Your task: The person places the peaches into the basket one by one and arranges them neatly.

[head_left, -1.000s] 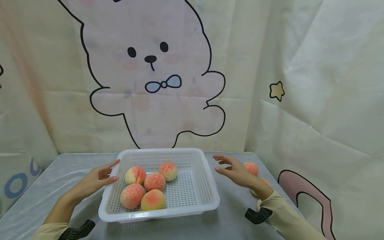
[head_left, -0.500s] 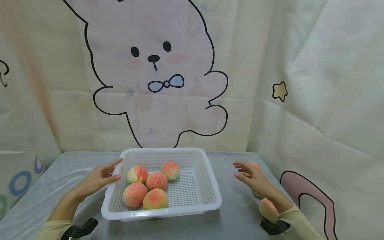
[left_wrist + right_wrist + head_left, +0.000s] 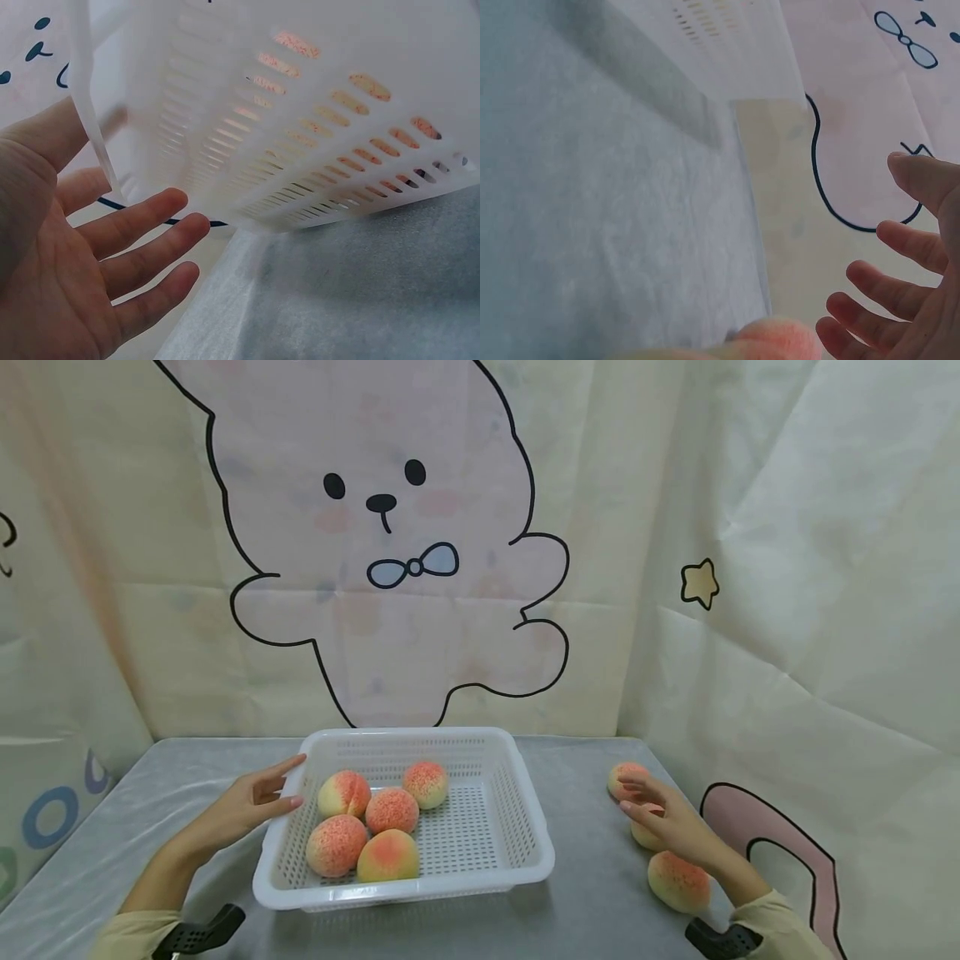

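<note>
Left hand resting, right hand wide

We are resting the left, fingers loosely spread, on the rim of the basket. We are holding the right near three peaches on the bench; whether it is touching one, we cannot tell. Five other peaches are sitting in the basket.

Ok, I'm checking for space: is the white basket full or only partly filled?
Partly filled: the white basket holds five peaches, mostly toward its left, and perforated floor shows bare at right.
</note>
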### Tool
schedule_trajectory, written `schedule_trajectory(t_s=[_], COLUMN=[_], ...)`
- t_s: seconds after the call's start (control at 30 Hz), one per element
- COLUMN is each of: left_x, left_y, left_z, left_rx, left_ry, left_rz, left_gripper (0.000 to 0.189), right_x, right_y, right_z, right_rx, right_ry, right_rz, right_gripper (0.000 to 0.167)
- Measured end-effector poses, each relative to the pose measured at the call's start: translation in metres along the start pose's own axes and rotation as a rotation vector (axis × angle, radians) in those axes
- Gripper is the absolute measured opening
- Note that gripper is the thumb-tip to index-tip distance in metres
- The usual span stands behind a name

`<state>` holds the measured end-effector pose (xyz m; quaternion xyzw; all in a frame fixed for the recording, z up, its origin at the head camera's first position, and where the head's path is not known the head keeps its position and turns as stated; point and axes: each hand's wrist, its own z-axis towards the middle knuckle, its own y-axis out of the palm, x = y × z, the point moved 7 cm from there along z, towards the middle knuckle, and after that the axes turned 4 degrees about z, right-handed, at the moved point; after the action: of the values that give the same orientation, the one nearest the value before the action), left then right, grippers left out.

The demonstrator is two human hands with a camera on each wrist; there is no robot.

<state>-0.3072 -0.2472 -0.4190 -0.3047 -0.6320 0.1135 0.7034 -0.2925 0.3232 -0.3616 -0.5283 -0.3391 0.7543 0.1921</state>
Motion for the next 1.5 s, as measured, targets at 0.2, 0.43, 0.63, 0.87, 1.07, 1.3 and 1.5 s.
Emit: schedule_trajectory(t_s=[0.2,0.43,0.63,0.87,1.07,1.3,1.5], left_x=[-0.001,-0.002,-0.002,-0.005,-0.003,-0.003,0.0], left_y=[-0.002,-0.001,-0.001,-0.001,0.001,0.0,0.0], left_z=[-0.001,-0.001,-0.002,-0.003,-0.002,0.001,0.0], left_rx=[0.006,0.002,-0.003,-0.003,-0.005,0.006,0.009], left_ry=[0.003,0.017,0.033,0.016,0.02,-0.004,0.0], left_rz=[0.006,-0.012,-0.024,-0.023,-0.012,-0.004,0.008], left_gripper=[0.078,0.077,0.076,0.076,0.077,0.078,0.078], right_x=[0.013,0.028,0.038,0.057,0.074,0.089,0.091], right_y=[-0.008,-0.022,-0.032,-0.029,-0.022,-0.015,-0.013], right_z=[-0.013,-0.03,-0.044,-0.062,-0.075,-0.082,-0.082], right_rx=[0.006,0.033,0.045,-0.022,-0.094,-0.131,-0.154], right_ry=[0.025,0.079,0.116,0.233,0.308,0.32,0.233], right_rz=[-0.032,-0.054,-0.081,-0.085,-0.026,0.041,0.156], right_gripper=[0.045,0.042,0.043,0.05,0.056,0.054,0.05])
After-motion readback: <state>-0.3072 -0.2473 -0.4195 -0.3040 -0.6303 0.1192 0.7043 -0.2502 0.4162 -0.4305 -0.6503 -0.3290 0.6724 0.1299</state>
